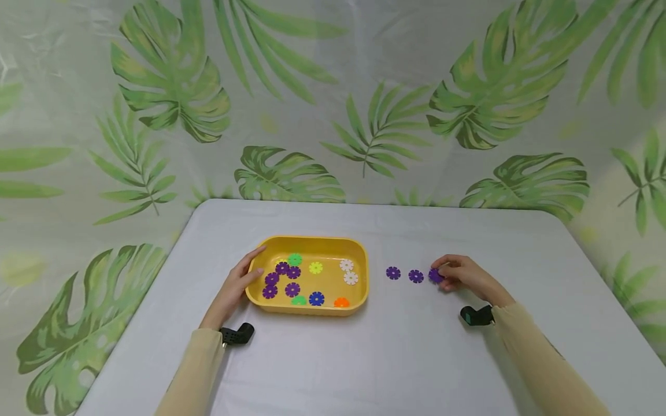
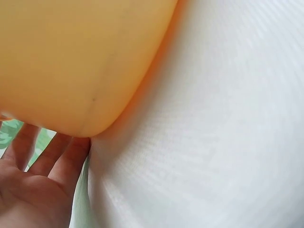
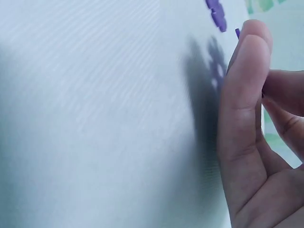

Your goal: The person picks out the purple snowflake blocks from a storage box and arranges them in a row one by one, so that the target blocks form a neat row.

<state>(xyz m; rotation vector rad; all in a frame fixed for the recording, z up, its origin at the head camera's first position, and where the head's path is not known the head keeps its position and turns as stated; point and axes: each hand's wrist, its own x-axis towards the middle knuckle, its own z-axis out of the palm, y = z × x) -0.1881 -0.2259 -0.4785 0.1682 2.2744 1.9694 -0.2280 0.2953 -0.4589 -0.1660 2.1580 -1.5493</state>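
A yellow plastic tray (image 1: pixel 312 311) stands left of the table's middle, with notched flower-shaped discs inside. My left hand (image 1: pixel 240 283) grips its left end, thumb over the rim and fingers along the outer wall; in the left wrist view those fingers (image 2: pixel 71 156) touch the wall. To the tray's right, my right hand (image 1: pixel 465 276) pinches a purple disc (image 1: pixel 435 276) between thumb and fingers. The right wrist view shows a shadow below it, and the fingers hide most of the disc. Two more purple discs, one (image 1: pixel 393 273) and another (image 1: pixel 415 276), lie between tray and hand.
Inside the tray are several purple discs (image 1: pixel 292 289), two white ones (image 1: pixel 351 278), green ones (image 1: pixel 295 259), a yellow (image 1: pixel 315 268), a blue (image 1: pixel 316 299) and an orange one (image 1: pixel 341 302). A white cloth covers the table (image 1: pixel 364 364). A leaf-patterned curtain (image 1: pixel 291 127) hangs behind.
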